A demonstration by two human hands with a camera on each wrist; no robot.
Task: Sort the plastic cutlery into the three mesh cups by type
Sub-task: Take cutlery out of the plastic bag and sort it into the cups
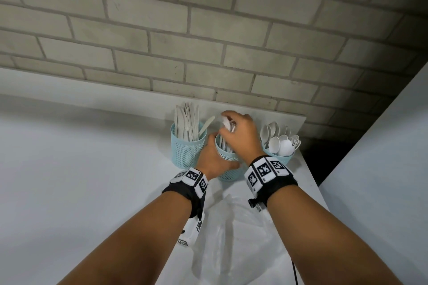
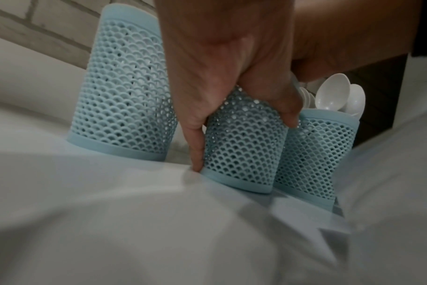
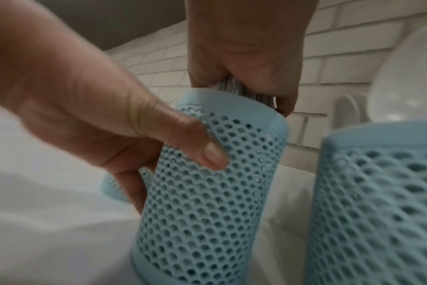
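Observation:
Three pale blue mesh cups stand in a row by the brick wall. The left cup (image 1: 187, 150) holds several knives (image 1: 186, 122). The right cup (image 1: 281, 158) holds several white spoons (image 1: 281, 140). My left hand (image 1: 213, 157) grips the side of the middle cup (image 1: 228, 170), thumb (image 3: 202, 142) on the mesh (image 3: 207, 202). My right hand (image 1: 238, 133) grips a bundle of white cutlery (image 1: 228, 124) standing in the mouth of that cup (image 2: 244, 146); its handles (image 3: 241, 90) enter the rim. Their type is hidden by the fingers.
The cups sit on a white table (image 1: 81, 169) near its back right corner. A clear plastic bag (image 1: 236, 233) lies crumpled between my forearms. A dark gap (image 1: 324, 157) drops off beyond the right edge, next to a white panel (image 1: 382, 180).

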